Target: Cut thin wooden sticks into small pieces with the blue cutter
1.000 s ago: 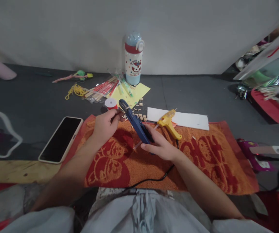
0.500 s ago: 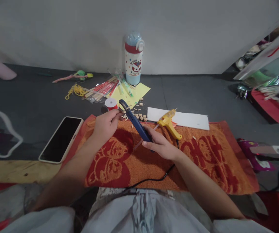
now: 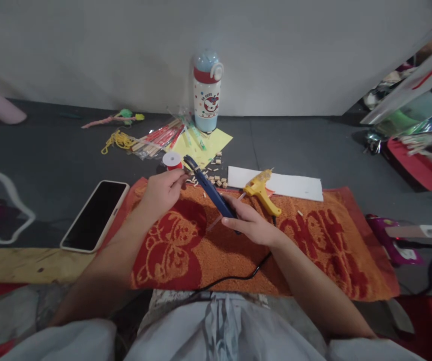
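My right hand [image 3: 248, 219] is closed around a long dark-blue hand tool [image 3: 214, 194], its narrow forked head slanting up to the left; its exact kind is unclear. Close to that head, the fingers of my left hand [image 3: 167, 189] are pinched together. Whatever they hold is too small and dark to name. Just behind lie small cut wooden pieces [image 3: 216, 181], partly on the towel's edge. A spool of red thread [image 3: 172, 160] stands beyond my left fingers. To the right of my right hand, a yellow glue gun [image 3: 261, 189] rests across a white strip [image 3: 298, 185].
An orange and red towel [image 3: 234, 260] covers the front of the dark table. A phone [image 3: 94, 215] lies left. Behind are a bottle [image 3: 206, 95], yellow paper [image 3: 216, 143], bagged sticks [image 3: 159, 139] and yellow cord [image 3: 120, 140]. A black cable [image 3: 234, 278] crosses the towel.
The blue tool and my right hand have shifted very slightly. My left hand keeps its pinch near the tool's head. Nothing else has visibly moved.
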The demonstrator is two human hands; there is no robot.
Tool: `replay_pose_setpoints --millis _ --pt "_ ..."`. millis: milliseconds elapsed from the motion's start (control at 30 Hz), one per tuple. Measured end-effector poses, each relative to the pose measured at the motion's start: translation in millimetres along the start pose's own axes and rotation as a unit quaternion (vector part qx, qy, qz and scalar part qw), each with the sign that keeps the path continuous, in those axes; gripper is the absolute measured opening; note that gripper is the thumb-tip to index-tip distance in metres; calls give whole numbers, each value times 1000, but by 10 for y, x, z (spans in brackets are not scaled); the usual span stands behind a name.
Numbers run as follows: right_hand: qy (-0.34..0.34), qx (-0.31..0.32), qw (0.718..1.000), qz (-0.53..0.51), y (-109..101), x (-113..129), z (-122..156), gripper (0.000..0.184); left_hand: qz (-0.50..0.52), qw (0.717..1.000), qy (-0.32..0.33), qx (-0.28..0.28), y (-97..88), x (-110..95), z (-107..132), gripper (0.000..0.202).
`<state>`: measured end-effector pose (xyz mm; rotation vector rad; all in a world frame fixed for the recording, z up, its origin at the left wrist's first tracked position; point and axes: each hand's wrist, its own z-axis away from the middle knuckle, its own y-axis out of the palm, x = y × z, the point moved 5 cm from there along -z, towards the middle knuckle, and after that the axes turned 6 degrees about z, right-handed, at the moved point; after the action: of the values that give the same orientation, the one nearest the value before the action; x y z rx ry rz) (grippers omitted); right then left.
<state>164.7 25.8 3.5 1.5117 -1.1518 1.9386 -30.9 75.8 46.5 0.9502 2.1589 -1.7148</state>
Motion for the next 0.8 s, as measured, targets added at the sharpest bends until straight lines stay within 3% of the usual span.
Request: replay_pose_setpoints --millis 400,533,700,800 --pt "-10 13 1000 10 -40 0 -6 51 -20 998 16 53 -29 105 -30 27" --pt "19 15 998 -61 -15 -37 -22 47 -11 998 5 56 -12 113 -45 29" --pt "22 49 978 -202 33 -30 -23 27 -3 999 -2 44 26 89 -47 28" --pt "20 65 963 -262 41 -21 -22 31 -3 999 1 33 35 90 -38 28"
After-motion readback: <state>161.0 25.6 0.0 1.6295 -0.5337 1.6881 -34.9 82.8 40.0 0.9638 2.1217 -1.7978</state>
